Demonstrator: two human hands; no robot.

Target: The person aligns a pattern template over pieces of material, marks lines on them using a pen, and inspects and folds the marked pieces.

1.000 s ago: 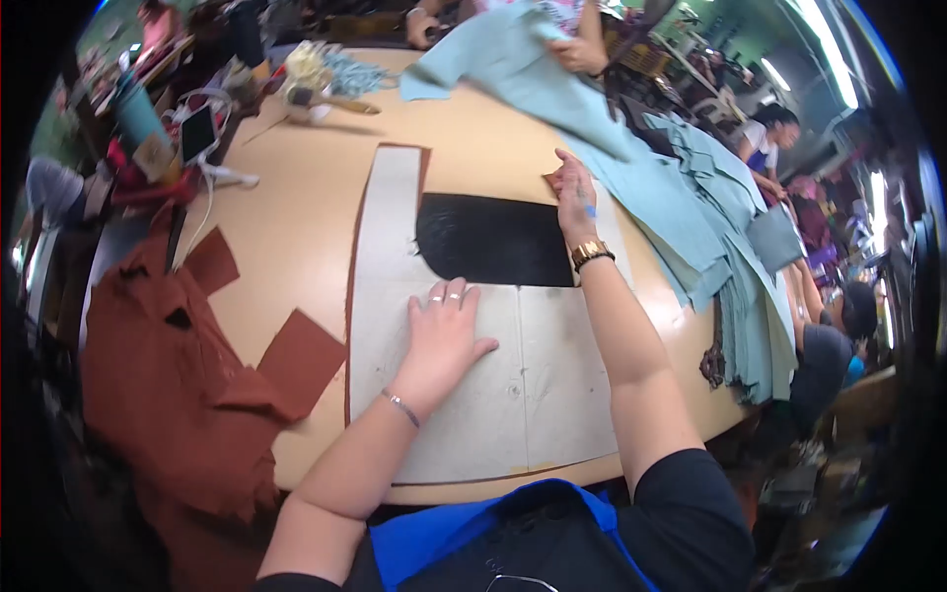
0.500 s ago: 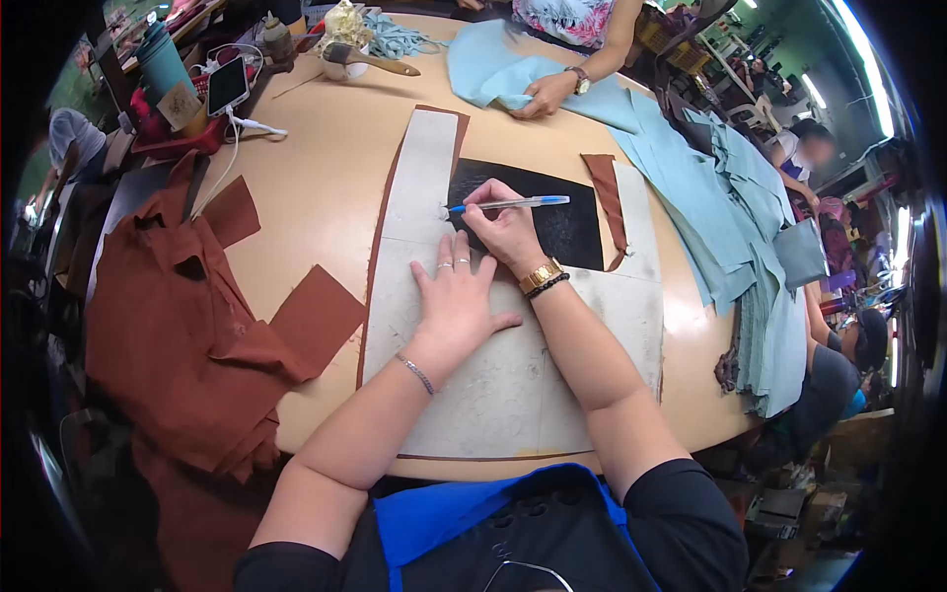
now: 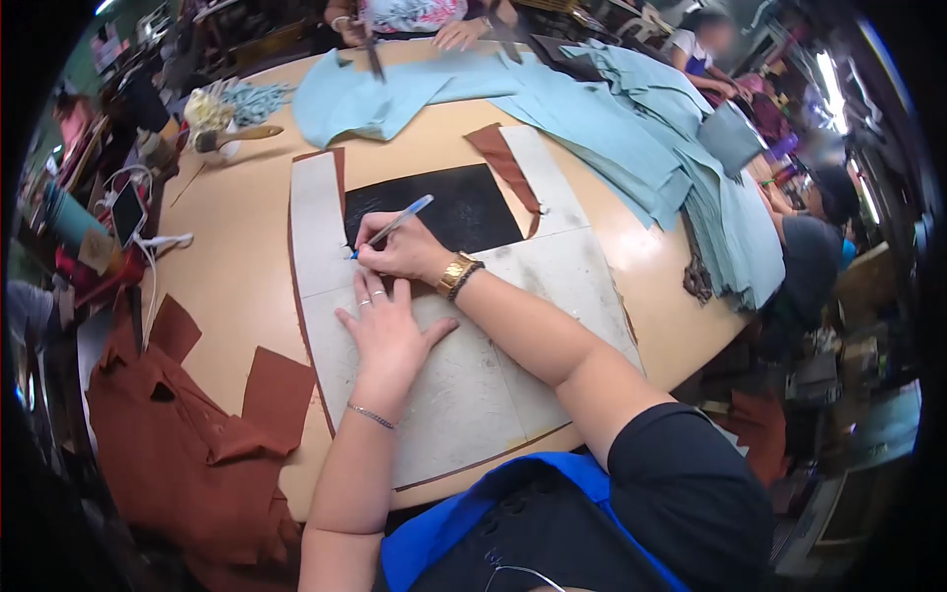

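A pale grey, U-shaped pattern [image 3: 464, 365] lies flat over brown material [image 3: 505, 166], whose edges show around it. My left hand [image 3: 383, 321] rests on the pattern with its fingers spread, pressing it down. My right hand [image 3: 409, 252] is closed around a clear and blue ballpoint pen [image 3: 414, 208]. The pen's tip touches down at the inner edge of the pattern's left arm, just above my left fingertips. Within the pattern's notch a black sheet [image 3: 444, 202] shows on the table.
Brown material [image 3: 192, 454] is heaped at the left. Light blue pieces [image 3: 631, 148] spread along the far and right sides of the table [image 3: 242, 217]. A brush [image 3: 247, 137] and a corded phone [image 3: 127, 212] are at the left. A co-worker's hand [image 3: 461, 35] is at the far edge.
The view has turned, so the table's things appear further left. The pen stands more steeply, still near the notch's left edge. The co-worker's hand has left the light blue piece.
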